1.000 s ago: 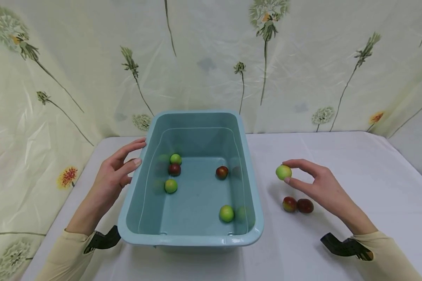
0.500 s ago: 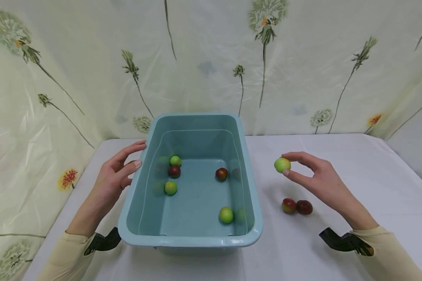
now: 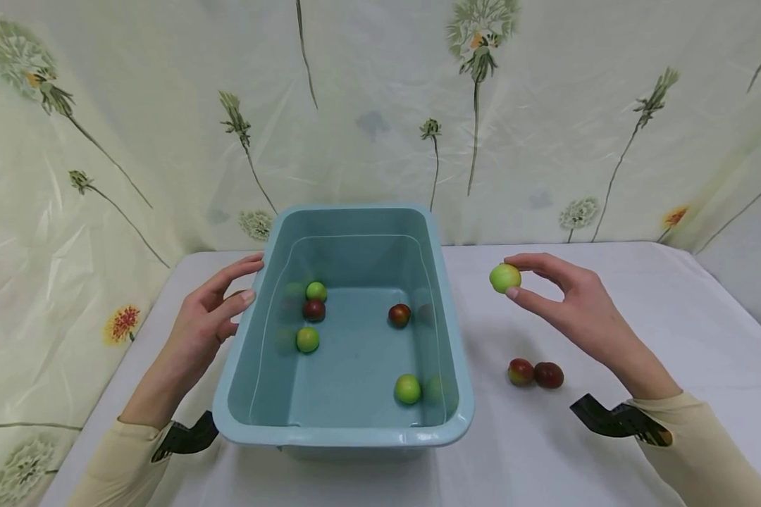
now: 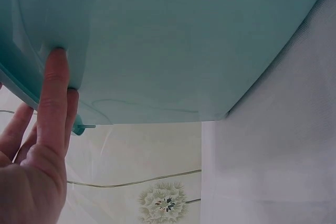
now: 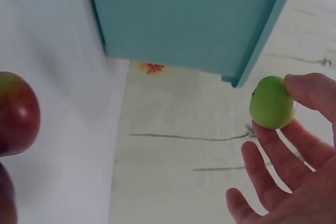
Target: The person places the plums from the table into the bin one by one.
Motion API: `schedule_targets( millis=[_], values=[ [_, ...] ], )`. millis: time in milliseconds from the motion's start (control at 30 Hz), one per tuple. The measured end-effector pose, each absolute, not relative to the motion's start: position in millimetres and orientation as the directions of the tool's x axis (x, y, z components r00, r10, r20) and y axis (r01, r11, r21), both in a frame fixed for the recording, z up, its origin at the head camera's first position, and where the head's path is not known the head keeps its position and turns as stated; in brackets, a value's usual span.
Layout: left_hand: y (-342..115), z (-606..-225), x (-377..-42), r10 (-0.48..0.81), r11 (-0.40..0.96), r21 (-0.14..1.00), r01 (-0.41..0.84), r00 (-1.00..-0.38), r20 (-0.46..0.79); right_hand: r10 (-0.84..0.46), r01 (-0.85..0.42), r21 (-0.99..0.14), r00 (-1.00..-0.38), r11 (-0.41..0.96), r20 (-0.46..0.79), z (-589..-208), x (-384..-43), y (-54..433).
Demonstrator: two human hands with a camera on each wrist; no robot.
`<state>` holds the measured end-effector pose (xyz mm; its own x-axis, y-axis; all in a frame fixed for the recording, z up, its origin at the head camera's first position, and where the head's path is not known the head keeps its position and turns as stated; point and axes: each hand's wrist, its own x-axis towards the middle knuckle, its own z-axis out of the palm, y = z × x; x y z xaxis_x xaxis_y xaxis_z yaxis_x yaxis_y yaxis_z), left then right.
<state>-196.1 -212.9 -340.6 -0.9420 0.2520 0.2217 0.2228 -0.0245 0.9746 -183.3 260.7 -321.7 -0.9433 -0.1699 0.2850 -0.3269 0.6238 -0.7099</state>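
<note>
My right hand (image 3: pixel 561 299) holds a small round green fruit (image 3: pixel 505 278), plum-like in size, in a pinch between thumb and fingertips above the cloth, right of the blue-green plastic tub (image 3: pixel 454 415). In the right wrist view this green fruit (image 5: pixel 271 102) shows a small dark spot, and the other fingers spread loosely. My left hand (image 3: pixel 206 320) rests against the tub's left side near its rim with fairly straight fingers; one finger (image 4: pixel 54 98) lies on the outer wall in the left wrist view. Inside the tub are several fruits, among them a green one (image 3: pixel 409 389) and a dark red one (image 3: pixel 399 315).
Two reddish fruits, one red-green (image 3: pixel 521 372) and one dark red (image 3: pixel 549 375), lie together on the white cloth (image 3: pixel 507 451) below my right hand. A floral curtain (image 3: pixel 368 127) hangs behind the table. Each wrist bears a black mount (image 3: pixel 620 419).
My right hand has lifted the green fruit higher over the cloth and slightly toward the tub. The left hand stays at the tub's left side.
</note>
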Motion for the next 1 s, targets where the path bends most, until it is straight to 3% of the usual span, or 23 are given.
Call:
schedule_targets(
  millis=[1000],
  values=[
    [-213.0,-341.6,-196.2,0.244,-0.011,0.976,0.218,-0.946,0.214,-0.223,-0.443,-0.709,-0.895,0.549,0.386,-296.4,-190.5,230.5]
  ],
)
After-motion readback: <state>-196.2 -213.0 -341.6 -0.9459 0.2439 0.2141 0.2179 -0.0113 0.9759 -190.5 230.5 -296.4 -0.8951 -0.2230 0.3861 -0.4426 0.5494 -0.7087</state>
